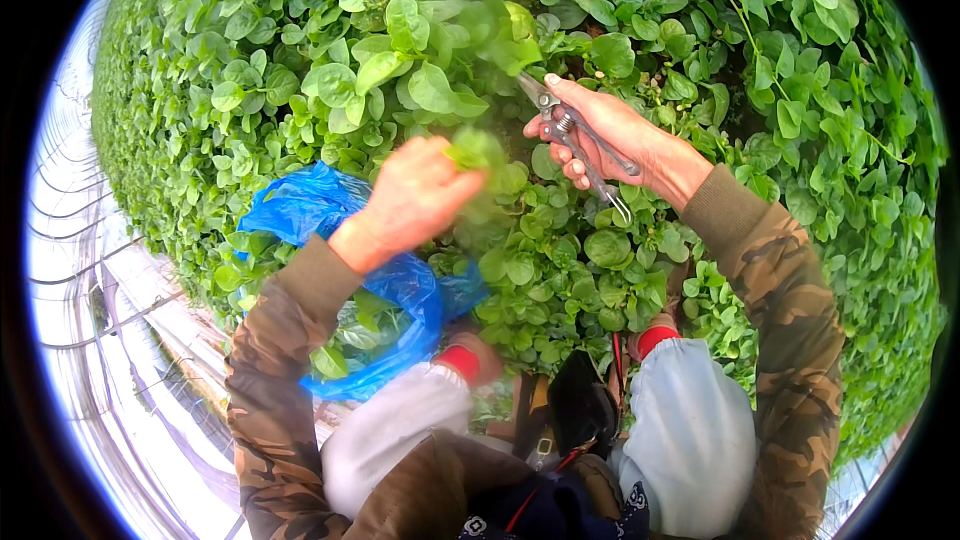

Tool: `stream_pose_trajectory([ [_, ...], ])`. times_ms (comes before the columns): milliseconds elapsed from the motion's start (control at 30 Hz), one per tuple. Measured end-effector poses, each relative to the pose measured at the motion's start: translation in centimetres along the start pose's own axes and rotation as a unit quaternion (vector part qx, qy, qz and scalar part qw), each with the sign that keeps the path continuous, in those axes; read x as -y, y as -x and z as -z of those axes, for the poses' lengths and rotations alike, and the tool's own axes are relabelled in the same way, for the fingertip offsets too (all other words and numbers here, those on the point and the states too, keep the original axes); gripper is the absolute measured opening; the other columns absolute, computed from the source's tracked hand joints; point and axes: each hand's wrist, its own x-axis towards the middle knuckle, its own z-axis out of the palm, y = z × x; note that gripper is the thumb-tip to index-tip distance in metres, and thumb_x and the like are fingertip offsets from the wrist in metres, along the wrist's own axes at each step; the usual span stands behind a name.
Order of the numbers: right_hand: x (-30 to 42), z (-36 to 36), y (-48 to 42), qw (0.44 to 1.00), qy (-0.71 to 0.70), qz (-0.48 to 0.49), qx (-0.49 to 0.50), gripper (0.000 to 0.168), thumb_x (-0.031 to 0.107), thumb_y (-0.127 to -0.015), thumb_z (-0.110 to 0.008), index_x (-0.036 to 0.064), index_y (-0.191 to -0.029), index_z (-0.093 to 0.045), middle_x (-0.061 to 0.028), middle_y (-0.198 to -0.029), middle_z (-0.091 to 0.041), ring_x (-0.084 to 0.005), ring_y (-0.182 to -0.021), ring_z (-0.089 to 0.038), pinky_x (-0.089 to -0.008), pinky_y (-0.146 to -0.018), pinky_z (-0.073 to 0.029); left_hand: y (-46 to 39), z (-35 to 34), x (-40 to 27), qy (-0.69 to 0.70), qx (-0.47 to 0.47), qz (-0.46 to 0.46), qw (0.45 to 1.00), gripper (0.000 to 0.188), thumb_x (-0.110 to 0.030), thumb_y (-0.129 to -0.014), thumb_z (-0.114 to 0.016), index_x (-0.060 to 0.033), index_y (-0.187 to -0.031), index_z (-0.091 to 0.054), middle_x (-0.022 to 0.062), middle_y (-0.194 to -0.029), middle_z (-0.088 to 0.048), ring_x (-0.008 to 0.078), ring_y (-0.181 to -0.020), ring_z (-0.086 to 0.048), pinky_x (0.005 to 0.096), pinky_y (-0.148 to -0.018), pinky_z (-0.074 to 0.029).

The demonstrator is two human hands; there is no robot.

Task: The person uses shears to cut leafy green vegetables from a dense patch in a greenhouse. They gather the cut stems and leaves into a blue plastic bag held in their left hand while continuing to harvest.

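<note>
My right hand [611, 131] grips a pair of metal pruning shears [574, 131] with a coil spring between the handles. Their blades point up and left, touching or very near a blurred green leaf. My left hand [416, 195], smeared by motion, is closed around a leafy green cutting [474, 148] that sticks out by the thumb and forefinger. Below this hand, a blue plastic bag [420, 292] gapes wide, with green leaves [364, 334] inside it. Broad-leaved green plants [431, 86] crowd around both hands.
Dense foliage [862, 187] spreads out to the right and far side. My knees [690, 420] are bent close to the plants. A black pouch or case [581, 394] hangs between them beside a red cord [559, 469]. Pale sheeting with curved ribs [75, 315] lines the left side.
</note>
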Motion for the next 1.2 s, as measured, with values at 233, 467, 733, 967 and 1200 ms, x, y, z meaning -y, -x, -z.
stream_pose_trajectory([
  [233,0.7,-0.4,-1.9,0.997,-0.047,-0.019,0.060,0.061,0.055,-0.100,-0.028,0.000,-0.109,-0.053,-0.0068,-0.073,-0.057,-0.0182,-0.063,-0.058,-0.0351,-0.058,-0.050,-6.0,1.0,1.7,0.070,-0.058,0.149,0.985,0.048,0.004,-0.073,-0.059,-0.0047,-0.120,-0.057,0.0154,-0.102,-0.056,0.0347,-0.070,-0.063,0.0418,-0.060,-0.053],
  [467,1.2,-0.8,-4.1,0.988,-0.126,-0.010,0.089,0.064,0.055,-0.100,-0.030,-0.002,-0.112,-0.056,-0.0089,-0.073,-0.061,-0.0204,-0.065,-0.062,-0.0365,-0.058,-0.053,-8.9,-2.0,7.9,-0.006,0.084,0.264,0.961,0.055,0.000,-0.083,-0.062,-0.0091,-0.135,-0.048,0.0205,-0.133,-0.050,0.0408,-0.101,-0.062,0.0444,-0.085,-0.053],
  [733,1.6,-2.3,-4.5,0.993,-0.107,-0.010,0.055,0.057,0.051,-0.101,-0.028,-0.001,-0.105,-0.049,-0.0075,-0.073,-0.054,-0.0184,-0.065,-0.056,-0.0361,-0.062,-0.048,-7.6,-2.4,9.3,0.009,0.037,0.263,0.964,0.019,-0.007,-0.083,-0.065,-0.0047,-0.101,-0.063,0.0150,-0.097,-0.059,0.0358,-0.087,-0.062,0.0425,-0.073,-0.050],
  [967,0.3,-2.9,-1.7,0.999,-0.030,-0.019,0.023,0.057,0.054,-0.101,-0.029,0.002,-0.104,-0.052,0.0000,-0.064,-0.045,-0.0111,-0.053,-0.046,-0.0303,-0.050,-0.040,-5.9,-2.3,8.9,0.105,-0.100,0.281,0.949,0.016,-0.004,-0.082,-0.068,-0.0029,-0.097,-0.062,0.0118,-0.105,-0.062,0.0270,-0.090,-0.063,0.0324,-0.076,-0.051],
  [1200,-3.1,-1.2,3.6,0.999,-0.009,-0.012,0.039,0.065,0.059,-0.099,-0.029,0.000,-0.112,-0.051,-0.0055,-0.070,-0.053,-0.0159,-0.056,-0.055,-0.0334,-0.053,-0.047,-5.5,0.9,5.6,0.306,-0.212,0.309,0.875,0.012,0.003,-0.087,-0.060,-0.0018,-0.096,-0.054,0.0061,-0.108,-0.067,0.0129,-0.097,-0.060,0.0264,-0.082,-0.049],
])
